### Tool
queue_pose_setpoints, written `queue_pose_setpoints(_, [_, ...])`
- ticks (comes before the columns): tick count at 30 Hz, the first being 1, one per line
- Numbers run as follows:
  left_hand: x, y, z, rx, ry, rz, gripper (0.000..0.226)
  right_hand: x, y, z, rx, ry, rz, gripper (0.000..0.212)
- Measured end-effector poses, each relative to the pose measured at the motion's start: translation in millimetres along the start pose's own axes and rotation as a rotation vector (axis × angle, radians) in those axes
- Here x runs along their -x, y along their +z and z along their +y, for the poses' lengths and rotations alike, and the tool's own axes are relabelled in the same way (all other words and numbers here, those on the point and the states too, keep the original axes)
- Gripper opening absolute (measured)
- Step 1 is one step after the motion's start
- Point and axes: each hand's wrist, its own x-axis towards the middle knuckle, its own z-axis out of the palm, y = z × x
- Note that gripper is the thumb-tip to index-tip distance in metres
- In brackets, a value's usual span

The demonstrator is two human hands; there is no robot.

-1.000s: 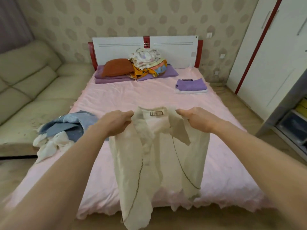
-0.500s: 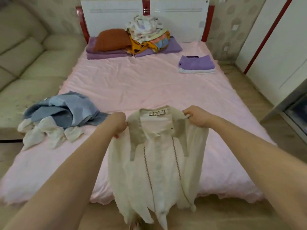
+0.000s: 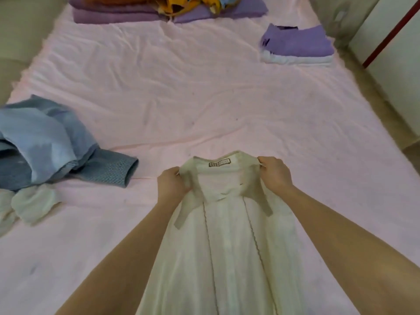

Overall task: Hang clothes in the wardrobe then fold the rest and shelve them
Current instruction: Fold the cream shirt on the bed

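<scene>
A cream shirt (image 3: 229,246) with a label inside its collar stretches from my hands down toward me over the pink bed (image 3: 181,92). My left hand (image 3: 171,186) grips the left shoulder beside the collar. My right hand (image 3: 273,176) pinches the right shoulder. The shirt's front faces up with its placket running down the middle. Its lower part is cut off by the frame's bottom edge.
A crumpled blue shirt (image 3: 45,142) and a pale garment (image 3: 29,205) lie at the bed's left edge. A folded purple stack (image 3: 297,44) sits at the far right. Purple pillows (image 3: 127,12) with colourful clothes (image 3: 193,3) are at the head. The white wardrobe (image 3: 400,53) stands right, a sofa (image 3: 16,42) left.
I have leaned forward and down over the bed. The cream shirt, which hung in the air in front of the mattress, now reaches out over the bed surface, still held at both shoulders.
</scene>
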Motion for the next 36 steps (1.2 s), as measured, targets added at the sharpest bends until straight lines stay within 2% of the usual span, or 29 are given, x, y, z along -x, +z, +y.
queue_pose_setpoints(2, [-30.7,17.7,-5.4,0.076,-0.059,-0.003,0.009,-31.8,30.0,5.6,-0.073,0.072,0.002,0.025])
queue_pose_setpoints(3, [-42.5,24.2,-10.9,0.097,-0.094,-0.011,0.011,-41.2,41.0,8.8,-0.085,0.088,0.003,0.022])
queue_pose_setpoints(6, [-91.6,62.1,-45.3,0.113,-0.214,-0.046,0.018,-83.5,94.6,30.7,-0.031,0.139,-0.109,0.019])
queue_pose_setpoints(8, [-110.0,82.0,-62.4,0.102,-0.292,-0.108,0.015,-101.3,122.5,41.3,-0.089,0.205,-0.222,0.021])
queue_pose_setpoints(10, [-122.9,96.5,-71.6,0.091,-0.298,-0.140,0.022,-113.7,144.6,51.3,-0.184,0.233,-0.244,0.028])
queue_pose_setpoints(12, [-131.7,100.7,-77.2,0.112,-0.271,-0.156,0.026,-116.5,155.3,58.5,-0.222,0.160,-0.228,0.035])
queue_pose_setpoints(14, [-131.5,100.8,-82.3,0.107,-0.230,-0.184,0.016,-113.1,163.5,66.0,-0.170,0.026,-0.267,0.025])
queue_pose_setpoints(16, [-129.8,103.5,-86.5,0.036,-0.127,-0.107,0.014,-109.6,169.2,70.5,-0.087,-0.108,-0.234,0.020])
queue_pose_setpoints(18, [-131.3,109.0,-80.8,-0.002,-0.051,0.046,0.016,-113.6,166.5,65.0,-0.041,-0.209,-0.110,0.021])
queue_pose_setpoints(21, [-145.4,118.5,-63.9,0.090,-0.037,0.234,0.010,-132.7,158.2,50.9,-0.039,-0.326,0.023,0.021])
queue_pose_setpoints(25, [-173.5,118.4,-41.8,0.192,0.043,0.422,0.011,-174.1,152.2,33.5,-0.001,-0.353,0.134,0.016])
queue_pose_setpoints(27, [-185.3,117.8,-30.0,0.207,0.104,0.437,0.012,-188.4,153.2,27.6,-0.013,-0.304,0.189,0.012])
queue_pose_setpoints(29, [-196.6,123.0,-26.6,0.151,0.112,0.357,0.016,-197.4,161.5,31.0,-0.034,-0.244,0.176,0.012])
queue_pose_setpoints(32, [-198.2,134.1,-34.4,-0.069,0.027,0.147,0.052,-196.9,173.7,43.2,-0.037,-0.202,-0.082,0.021])
queue_pose_setpoints(34, [-185.7,139.1,-34.6,-0.271,0.102,0.119,0.066,-188.6,169.2,50.7,-0.192,-0.131,-0.163,0.030])
queue_pose_setpoints(36, [-163.1,141.2,-28.2,-0.412,0.274,0.132,0.061,-169.6,153.9,63.6,-0.341,-0.007,-0.103,0.041])
